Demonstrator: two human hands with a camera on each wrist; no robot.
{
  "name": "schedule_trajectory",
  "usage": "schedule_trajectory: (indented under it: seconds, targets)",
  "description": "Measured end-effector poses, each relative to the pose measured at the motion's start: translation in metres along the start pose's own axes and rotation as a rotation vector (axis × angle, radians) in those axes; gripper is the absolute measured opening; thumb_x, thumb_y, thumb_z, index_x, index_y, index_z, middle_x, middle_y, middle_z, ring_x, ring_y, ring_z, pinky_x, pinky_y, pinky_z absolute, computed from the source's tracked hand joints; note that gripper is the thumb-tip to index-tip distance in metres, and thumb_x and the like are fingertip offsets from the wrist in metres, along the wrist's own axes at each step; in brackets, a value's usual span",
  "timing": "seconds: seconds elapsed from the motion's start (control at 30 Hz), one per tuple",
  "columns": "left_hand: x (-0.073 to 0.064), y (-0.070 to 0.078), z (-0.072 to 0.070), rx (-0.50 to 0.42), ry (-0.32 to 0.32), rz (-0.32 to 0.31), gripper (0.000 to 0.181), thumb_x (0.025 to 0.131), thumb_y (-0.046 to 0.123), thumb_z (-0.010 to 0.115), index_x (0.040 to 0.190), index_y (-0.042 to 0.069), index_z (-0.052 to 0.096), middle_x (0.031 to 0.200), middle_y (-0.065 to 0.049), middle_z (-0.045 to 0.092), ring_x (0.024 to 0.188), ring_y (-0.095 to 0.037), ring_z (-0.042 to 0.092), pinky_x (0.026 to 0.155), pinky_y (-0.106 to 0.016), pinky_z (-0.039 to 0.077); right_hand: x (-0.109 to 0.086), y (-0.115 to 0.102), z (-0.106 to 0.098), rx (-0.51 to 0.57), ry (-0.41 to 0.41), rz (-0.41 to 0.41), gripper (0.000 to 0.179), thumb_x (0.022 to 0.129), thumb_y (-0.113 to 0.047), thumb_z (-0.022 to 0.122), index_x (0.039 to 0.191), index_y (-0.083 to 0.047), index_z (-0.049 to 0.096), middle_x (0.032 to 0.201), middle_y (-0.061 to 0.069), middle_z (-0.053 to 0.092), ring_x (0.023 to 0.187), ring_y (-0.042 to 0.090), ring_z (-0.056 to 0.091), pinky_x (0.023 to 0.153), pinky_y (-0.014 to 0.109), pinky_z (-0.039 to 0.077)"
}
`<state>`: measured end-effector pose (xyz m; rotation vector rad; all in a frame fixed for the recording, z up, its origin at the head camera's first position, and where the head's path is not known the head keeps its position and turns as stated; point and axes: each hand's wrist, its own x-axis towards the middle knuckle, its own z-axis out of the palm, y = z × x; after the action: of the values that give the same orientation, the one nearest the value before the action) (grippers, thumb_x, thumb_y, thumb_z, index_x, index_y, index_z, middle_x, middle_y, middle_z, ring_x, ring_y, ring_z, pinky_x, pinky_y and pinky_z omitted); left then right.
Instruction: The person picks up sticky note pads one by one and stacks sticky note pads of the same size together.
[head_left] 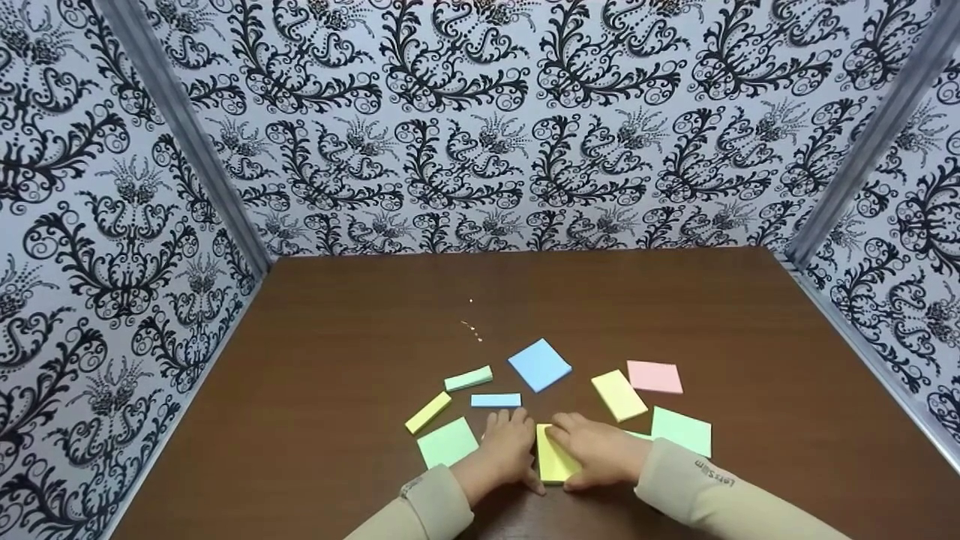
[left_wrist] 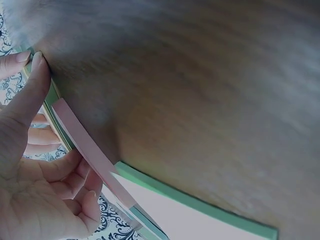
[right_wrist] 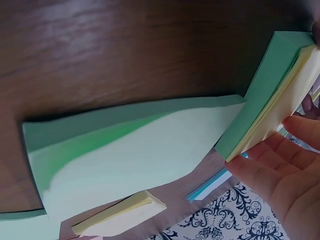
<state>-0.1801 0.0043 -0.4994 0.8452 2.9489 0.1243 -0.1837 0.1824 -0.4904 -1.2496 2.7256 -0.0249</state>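
My right hand (head_left: 600, 448) holds a stack of sticky notes, thumb at its near edge and fingers at its far edge. A yellow pad (head_left: 555, 459) is on top; the right wrist view shows a thicker green pad (right_wrist: 267, 75) beneath it. My left hand (head_left: 506, 448) is on the stack's left side, its thumb touching the near corner. The left wrist view shows this hand's other fingers bent beside a narrow pink sticky-note pad (left_wrist: 90, 147), hidden in the head view. Another green pad (head_left: 448, 441) lies left of that hand.
Beyond my hands lie narrow green (head_left: 469, 378), yellow (head_left: 428, 413) and blue (head_left: 496, 400) pads, and a square blue pad (head_left: 540, 365). Rightward are pale yellow (head_left: 619, 395), pink (head_left: 655, 376) and green (head_left: 682, 431) pads. Another green pad (right_wrist: 125, 150) touches the stack. Patterned walls (head_left: 480, 150) border the table.
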Motion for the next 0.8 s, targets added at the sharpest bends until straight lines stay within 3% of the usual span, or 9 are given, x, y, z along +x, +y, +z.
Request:
schedule_trajectory:
  seconds: [0.8]
  targets:
    - [0.0002,0.0022,-0.0005,0.019,-0.037,-0.03,0.077,0.048,0.057,0.082,0.101,0.007,0.056,0.102,-0.005,0.048,0.084,-0.02,0.041,0.075,-0.034,0.033,-0.0022,0.0003,0.0003,0.029,0.003,-0.019,0.075,0.071,-0.037,0.075,0.127,0.004,0.045,0.127,0.019,0.044,0.118,0.031,0.044,0.095,0.035,0.041]
